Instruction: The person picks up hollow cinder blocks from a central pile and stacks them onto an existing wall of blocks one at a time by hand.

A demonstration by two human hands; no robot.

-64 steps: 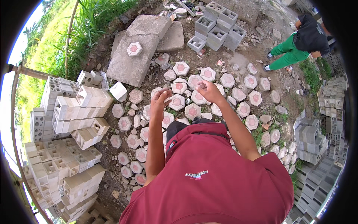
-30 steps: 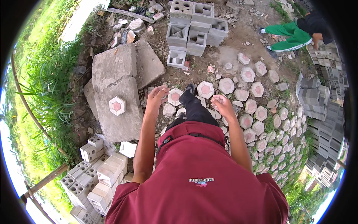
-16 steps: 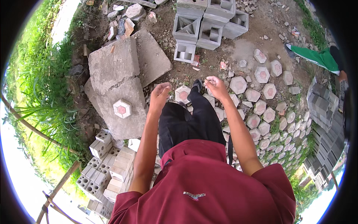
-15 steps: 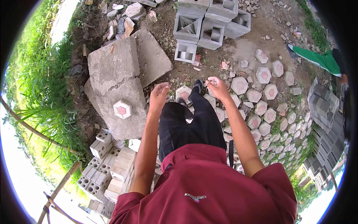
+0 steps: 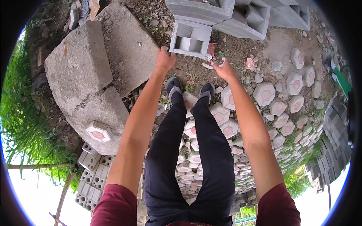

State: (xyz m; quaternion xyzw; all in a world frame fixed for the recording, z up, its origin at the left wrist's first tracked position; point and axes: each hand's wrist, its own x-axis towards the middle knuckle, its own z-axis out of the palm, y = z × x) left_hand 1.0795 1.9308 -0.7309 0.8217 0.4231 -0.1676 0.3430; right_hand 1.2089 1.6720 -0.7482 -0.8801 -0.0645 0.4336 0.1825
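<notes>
Both my arms stretch forward to a small square hollow concrete block (image 5: 190,37), grey, with recesses in its upper face. It sits on the dirt just below a larger grey block (image 5: 201,9). My left hand (image 5: 164,61) is at the small block's lower left corner, fingers slightly bent and apart, holding nothing I can see. Off the lower right corner is my right hand (image 5: 224,69), thumb and fingers spread and nothing in them. Whether either hand touches the block, I cannot tell. Red scraps of packaging (image 5: 210,50) lie beside its right edge.
A cracked concrete slab (image 5: 81,71) fills the left, with a hexagonal paver (image 5: 99,131) on it. Many hexagonal pavers (image 5: 264,94) cover the ground to the right and behind my feet. Perforated blocks (image 5: 94,175) are stacked lower left; grey bricks (image 5: 333,124) stand far right.
I have bent forward, and both hands have moved from near my knees to the small concrete block. The blocks now appear larger and nearer. The person in green trousers is less in view at right.
</notes>
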